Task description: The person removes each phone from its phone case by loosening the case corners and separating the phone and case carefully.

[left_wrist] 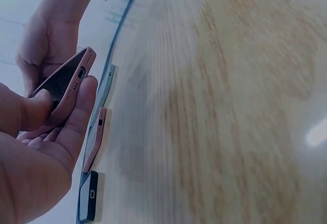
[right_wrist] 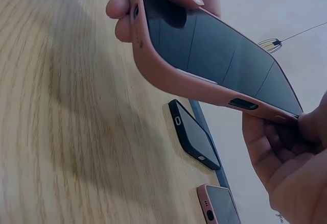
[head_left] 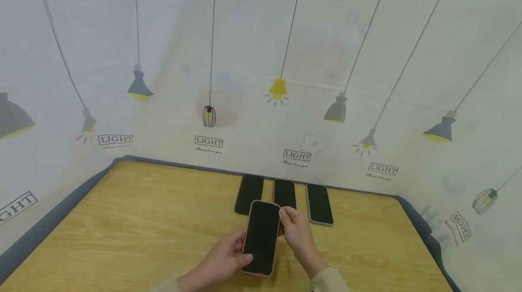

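Note:
A smartphone in a pink case (head_left: pixel 261 240) is held above the table with its dark screen facing up. My left hand (head_left: pixel 226 254) grips its lower left side, the thumb over the screen's lower edge and the fingers beneath. At the upper right edge, my right hand (head_left: pixel 299 234) pinches the case between thumb and fingers. In the right wrist view the pink-cased phone (right_wrist: pixel 219 60) is tilted, with both hands on it. The left wrist view shows the charging-port end of the phone (left_wrist: pixel 80 75), where left fingers support it from below.
Along the table's far edge lie a black phone (head_left: pixel 249 193), a second pink-cased phone (head_left: pixel 284 192) and a phone in a pale case (head_left: pixel 320 203). The wooden table (head_left: pixel 142 219) meets a light cloth (head_left: pixel 253 56) printed with hanging lamps.

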Tool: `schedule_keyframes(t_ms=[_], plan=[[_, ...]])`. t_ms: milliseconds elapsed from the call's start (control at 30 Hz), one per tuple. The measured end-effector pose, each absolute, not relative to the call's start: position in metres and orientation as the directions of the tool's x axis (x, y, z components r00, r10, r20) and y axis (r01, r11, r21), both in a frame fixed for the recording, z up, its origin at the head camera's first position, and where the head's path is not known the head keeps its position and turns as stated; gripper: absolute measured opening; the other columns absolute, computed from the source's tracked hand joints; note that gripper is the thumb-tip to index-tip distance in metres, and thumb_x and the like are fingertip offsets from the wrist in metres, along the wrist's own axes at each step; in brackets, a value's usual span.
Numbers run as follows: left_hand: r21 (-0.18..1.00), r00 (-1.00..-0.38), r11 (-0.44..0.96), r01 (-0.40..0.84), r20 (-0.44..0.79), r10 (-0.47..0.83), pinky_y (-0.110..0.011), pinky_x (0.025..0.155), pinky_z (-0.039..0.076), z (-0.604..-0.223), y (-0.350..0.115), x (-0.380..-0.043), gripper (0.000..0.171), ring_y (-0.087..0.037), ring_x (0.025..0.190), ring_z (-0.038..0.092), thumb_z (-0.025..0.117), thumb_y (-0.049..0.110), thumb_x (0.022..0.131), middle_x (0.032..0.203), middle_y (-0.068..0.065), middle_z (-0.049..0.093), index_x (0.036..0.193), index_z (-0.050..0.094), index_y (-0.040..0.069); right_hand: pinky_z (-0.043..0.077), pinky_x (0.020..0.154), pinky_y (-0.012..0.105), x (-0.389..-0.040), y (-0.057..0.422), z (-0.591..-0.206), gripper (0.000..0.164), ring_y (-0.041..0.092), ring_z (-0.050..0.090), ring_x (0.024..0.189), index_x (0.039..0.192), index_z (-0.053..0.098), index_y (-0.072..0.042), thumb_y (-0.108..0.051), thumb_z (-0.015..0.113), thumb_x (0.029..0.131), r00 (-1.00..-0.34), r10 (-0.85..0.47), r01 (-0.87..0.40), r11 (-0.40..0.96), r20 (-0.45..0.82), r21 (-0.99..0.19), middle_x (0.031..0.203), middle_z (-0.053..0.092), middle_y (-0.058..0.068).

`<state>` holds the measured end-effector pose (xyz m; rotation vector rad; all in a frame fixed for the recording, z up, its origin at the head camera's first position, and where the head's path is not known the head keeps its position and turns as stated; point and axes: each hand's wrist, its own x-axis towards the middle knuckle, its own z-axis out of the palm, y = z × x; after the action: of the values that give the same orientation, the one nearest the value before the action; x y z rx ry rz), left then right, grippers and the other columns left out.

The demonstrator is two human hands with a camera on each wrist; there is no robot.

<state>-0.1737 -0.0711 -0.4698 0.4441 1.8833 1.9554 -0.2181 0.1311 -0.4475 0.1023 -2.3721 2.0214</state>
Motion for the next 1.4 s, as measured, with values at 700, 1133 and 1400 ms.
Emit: schedule_keyframes(t_ms=[700, 1133, 1400], plan=[[0.994, -0.879, -0.009, -0.108, -0.091, 0.468, -0.049, 0.065, 0.061, -0.458, -0.069, -0.174, 0.036, -0.031, 0.085, 0.071, 0.056, -0.011, 0.091, 0.104, -0.023, 0.069, 0.126, 0.051, -0.009, 0.05, 0.054, 0.024, -0.219, 0.128, -0.446, 0.029, 0.011, 0.053, 0.057, 0.086, 0.057, 0.007, -0.009, 0.041, 0.104, -1.0, 0.002, 0.021, -0.001, -0.021, -1.0, 0.068, 0.056, 0.0], [0.999, -0.896, -0.026, -0.034, -0.019, 0.444, -0.044, 0.062, 0.061, -0.459, -0.07, -0.173, 0.036, -0.034, 0.087, 0.071, 0.056, -0.012, 0.09, 0.107, -0.027, 0.067, 0.126, 0.05, -0.01, 0.047, 0.055, 0.02, -0.223, 0.123, -0.446, 0.03, 0.008, 0.055, 0.06, 0.088, 0.064, -0.003, -0.015, 0.042, 0.105, -0.992, -0.05, 0.122, -0.158, -0.116, -0.98, 0.069, 0.06, -0.002], [1.0, -0.916, -0.012, -0.02, -0.014, 0.401, -0.041, 0.064, 0.062, -0.461, -0.073, -0.171, 0.033, -0.032, 0.084, 0.071, 0.058, -0.007, 0.091, 0.102, -0.026, 0.069, 0.123, 0.052, -0.01, 0.054, 0.066, 0.024, -0.219, 0.127, -0.452, 0.031, 0.011, 0.06, 0.07, 0.098, 0.064, -0.002, -0.025, 0.045, 0.104, -0.978, -0.106, 0.196, -0.195, -0.178, -0.961, 0.082, 0.064, 0.0]])
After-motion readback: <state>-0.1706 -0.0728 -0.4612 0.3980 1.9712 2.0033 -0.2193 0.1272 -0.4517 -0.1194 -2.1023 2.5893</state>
